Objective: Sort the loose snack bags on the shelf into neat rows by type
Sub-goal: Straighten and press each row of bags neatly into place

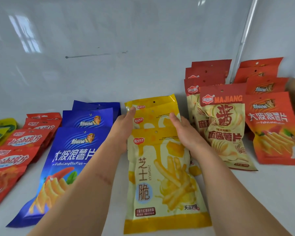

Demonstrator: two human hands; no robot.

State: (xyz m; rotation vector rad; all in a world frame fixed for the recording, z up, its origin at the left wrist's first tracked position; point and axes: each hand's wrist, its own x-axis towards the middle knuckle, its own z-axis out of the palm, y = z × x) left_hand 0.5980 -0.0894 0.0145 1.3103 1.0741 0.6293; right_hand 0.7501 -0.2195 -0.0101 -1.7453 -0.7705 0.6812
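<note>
A person's two bare forearms reach forward over a white shelf point(109, 218) covered with snack bags. The left hand point(122, 129) and right hand point(182, 132) flank a short row of yellow cheese-stick bags point(160, 176) at the centre, three overlapping like shingles, the nearest lying flat and fully visible. The left fingers curl round the left edge of the rear bags, with a fingertip on the top corner of the farthest one. The right fingers lie fairly straight and together against the right edge; whether they grip or merely press cannot be told.

The bags look light, puffed with air and made of glossy film, so they are probably slippery and crackly, and the sticks inside break easily. Squeezing hard seems unwise; the flat sealed edges and the header strip with its hang hole look like the safest places to hold.

Left of the yellow row lies a row of blue crisp bags point(71, 159), then red bags point(12, 159) and a green-and-yellow packet point(0, 132) at the far left. To the right are cream-and-red sesame-paste crisp bags point(225, 126) and orange crisp bags point(272, 126). Behind them rises a glossy white back panel point(109, 48), reflecting a window.
</note>
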